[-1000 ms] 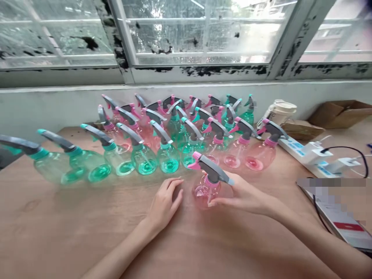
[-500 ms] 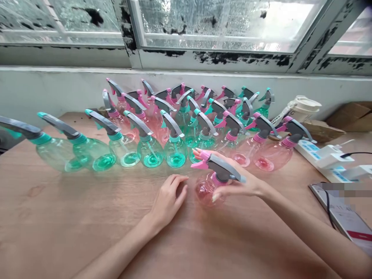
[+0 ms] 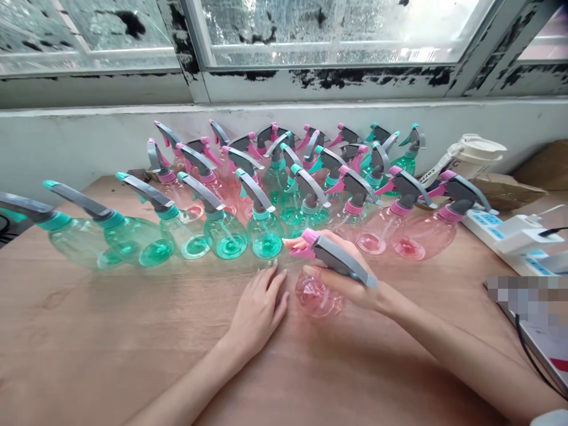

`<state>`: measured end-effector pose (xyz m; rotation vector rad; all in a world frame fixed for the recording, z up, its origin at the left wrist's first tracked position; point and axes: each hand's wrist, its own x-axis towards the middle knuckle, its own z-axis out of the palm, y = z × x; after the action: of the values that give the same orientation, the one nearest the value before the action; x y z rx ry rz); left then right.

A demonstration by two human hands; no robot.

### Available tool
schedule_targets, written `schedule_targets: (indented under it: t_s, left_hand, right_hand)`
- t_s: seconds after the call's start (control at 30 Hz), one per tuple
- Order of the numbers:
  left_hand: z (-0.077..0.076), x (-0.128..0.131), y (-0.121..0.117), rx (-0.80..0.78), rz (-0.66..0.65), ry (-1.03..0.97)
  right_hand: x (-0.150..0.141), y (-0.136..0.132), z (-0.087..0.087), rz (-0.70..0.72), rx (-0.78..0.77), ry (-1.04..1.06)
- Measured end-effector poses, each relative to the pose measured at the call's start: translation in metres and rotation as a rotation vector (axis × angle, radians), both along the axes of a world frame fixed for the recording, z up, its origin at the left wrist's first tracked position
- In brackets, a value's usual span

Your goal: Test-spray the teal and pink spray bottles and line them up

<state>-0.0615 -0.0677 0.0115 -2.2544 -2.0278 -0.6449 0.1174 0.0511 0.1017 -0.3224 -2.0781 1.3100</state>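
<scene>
A pink see-through spray bottle (image 3: 318, 297) with a grey and pink trigger head stands on the wooden table in front of me. My right hand (image 3: 357, 277) is closed round its neck from the right, just under the head, with the thumb across the near side. The far fingers are partly hidden behind the head. To the left of this bottle, my left hand (image 3: 260, 303) lies palm down on the tabletop, fingers stretched out, holding nothing. Just beyond its fingertips stands a green spray bottle (image 3: 266, 234).
Several green and pink spray bottles (image 3: 428, 236) stand in rows toward the wall. At the right are a white cup (image 3: 477, 155), brown paper packaging (image 3: 508, 190), a power strip (image 3: 501, 239) with plugs, and a flat device (image 3: 532, 349) with a black cable.
My right thumb has moved up from the pink bottle's body to its neck, and the hand has closed round it. My left fingers have straightened flat on the table. The view has shifted slightly.
</scene>
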Motion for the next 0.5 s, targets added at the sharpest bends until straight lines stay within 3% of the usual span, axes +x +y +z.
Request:
schedule_targets:
  t_s: [0.13,0.5]
  left_hand:
    - [-0.0006,-0.0011,0.0005,-0.001,-0.01,0.055]
    - [0.0003,-0.0038,-0.0001,0.008,-0.011,0.069]
  right_hand:
    - [0.001,-0.0041,0.0008,0.012,-0.009,0.004]
    - [-0.0039,-0.007,0.0008,-0.091,0.202,0.133]
